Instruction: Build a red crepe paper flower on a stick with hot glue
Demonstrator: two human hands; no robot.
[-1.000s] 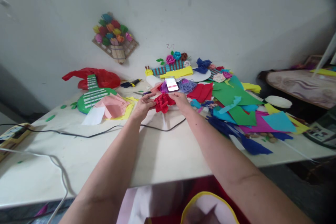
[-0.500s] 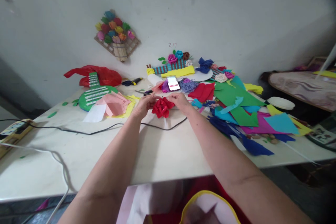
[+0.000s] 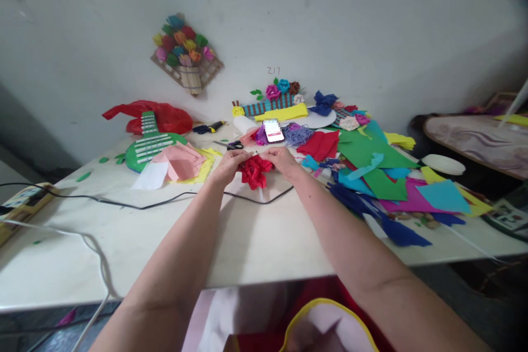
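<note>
A red crepe paper flower (image 3: 256,172) with ruffled petals is held between my two hands above the white table (image 3: 264,236). My left hand (image 3: 230,165) is closed, pinching the flower's left upper edge. On the other side, my right hand (image 3: 281,161) pinches its right upper edge. The fingertips are small in view and partly hidden behind the petals. Just behind the flower lie a phone (image 3: 273,131) with a lit screen and dark-handled scissors (image 3: 234,145).
A black cable (image 3: 142,208) crosses the table beneath my forearms. Coloured paper sheets (image 3: 385,182) cover the right side. At the left are a green guitar-shaped craft (image 3: 150,143), pink paper (image 3: 181,160) and a power strip (image 3: 25,206). A paper-flower bouquet (image 3: 185,55) hangs on the wall.
My left hand has turned slightly, its fingers now along the flower's top edge. The flower has tilted, and its petals hang a little lower. The scissors show more fully.
</note>
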